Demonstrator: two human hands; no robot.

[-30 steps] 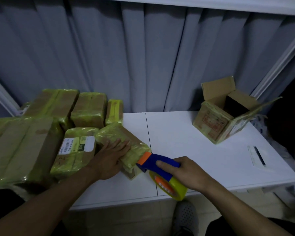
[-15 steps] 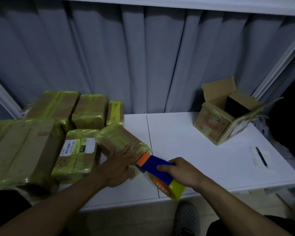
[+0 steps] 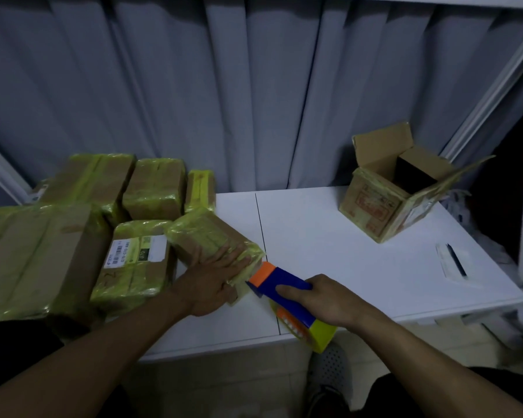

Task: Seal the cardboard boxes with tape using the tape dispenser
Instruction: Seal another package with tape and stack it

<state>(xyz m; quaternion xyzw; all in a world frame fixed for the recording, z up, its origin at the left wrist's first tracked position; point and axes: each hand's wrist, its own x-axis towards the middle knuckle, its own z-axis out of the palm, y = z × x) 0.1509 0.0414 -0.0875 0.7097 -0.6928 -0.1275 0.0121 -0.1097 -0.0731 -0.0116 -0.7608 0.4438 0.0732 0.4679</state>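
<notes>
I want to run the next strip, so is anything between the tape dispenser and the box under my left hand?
Nothing visible. The right hand holds the tape dispenser, its orange front right at the near corner of the box. The left hand lies flat on that box, fingertips close beside the corner.

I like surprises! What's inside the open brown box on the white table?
The open brown cardboard box stands on the white table with its flaps raised. Inside, only a dark hollow shows. The walls and shadow hide the bottom and any contents.
</notes>
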